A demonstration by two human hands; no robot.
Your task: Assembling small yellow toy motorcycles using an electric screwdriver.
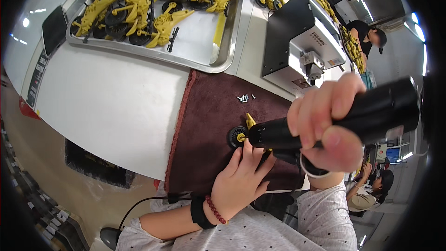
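My right hand [327, 116] is wrapped round a thick black electric screwdriver [383, 109]. Its narrow end points left and down at a small yellow toy motorcycle [250, 120] with a black spoked wheel [235, 136]. The tip meets the toy beside the wheel's yellow hub; the exact contact is hidden. My left hand [241, 172] holds the toy against a dark brown cloth [204, 111], thumb by the wheel and fingers over the body. Much of the toy is covered by my fingers and the screwdriver. Several small silver screws [244, 98] lie on the cloth beyond it.
A metal tray [186, 62] piled with yellow and black toy motorcycles [139, 7] stands at the far left. Right of it is a black and white bench machine [297, 42]. A dark flat panel [55, 30] stands by the tray. Two other people work at the right.
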